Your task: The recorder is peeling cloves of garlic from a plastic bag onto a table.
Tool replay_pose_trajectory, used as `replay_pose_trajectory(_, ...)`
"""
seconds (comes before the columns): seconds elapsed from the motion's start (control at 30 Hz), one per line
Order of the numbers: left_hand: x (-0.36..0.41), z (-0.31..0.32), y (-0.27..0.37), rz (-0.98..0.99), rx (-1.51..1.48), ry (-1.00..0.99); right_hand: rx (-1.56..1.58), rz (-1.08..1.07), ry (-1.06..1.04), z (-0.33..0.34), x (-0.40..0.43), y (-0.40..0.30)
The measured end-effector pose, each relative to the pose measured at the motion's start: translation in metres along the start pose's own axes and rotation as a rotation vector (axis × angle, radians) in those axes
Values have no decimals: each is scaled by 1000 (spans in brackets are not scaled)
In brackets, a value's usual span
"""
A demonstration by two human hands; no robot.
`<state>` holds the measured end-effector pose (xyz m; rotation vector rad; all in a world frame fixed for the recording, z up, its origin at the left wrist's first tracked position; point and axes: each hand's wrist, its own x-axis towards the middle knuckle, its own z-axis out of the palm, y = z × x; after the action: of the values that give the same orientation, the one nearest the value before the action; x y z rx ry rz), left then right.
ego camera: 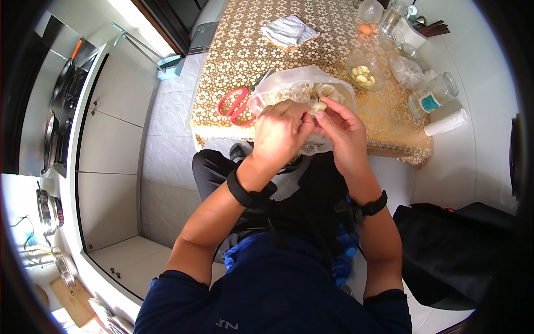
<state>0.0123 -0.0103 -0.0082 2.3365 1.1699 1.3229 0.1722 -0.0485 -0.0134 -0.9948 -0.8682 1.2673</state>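
My right hand (344, 133) holds a garlic clove (319, 107) between its thumb and fingertips. My left hand (281, 131) is at the clove's left side, its fingers bent and pinching at the clove's skin. Both hands are over the near edge of an open plastic bag (308, 73), in which garlic bulbs (329, 91) and loose papery skins (288, 92) lie. Right of the bag, several peeled cloves (362, 76) rest in a glass bowl (379, 81). Red-handled scissors (233, 107) lie left of the bag, their blades partly hidden by it.
On the patterned tablecloth (242, 46) lies a folded cloth (288, 31). Along the right side are eggs (366, 29), a knotted plastic bag (406, 73), a glass jar (434, 95) and a white roll (446, 122). A black bag (450, 254) is at the lower right.
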Motion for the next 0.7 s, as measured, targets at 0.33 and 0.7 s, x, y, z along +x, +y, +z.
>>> replay_pose_trajectory(0.33,1,-4,-9,-120,-13,11,-52,17,-16,-3,-2,-1)
replay_pose_trajectory(0.7,-1,-5,-17,-163,234,-85,332,239,-69,-12,-4,-20)
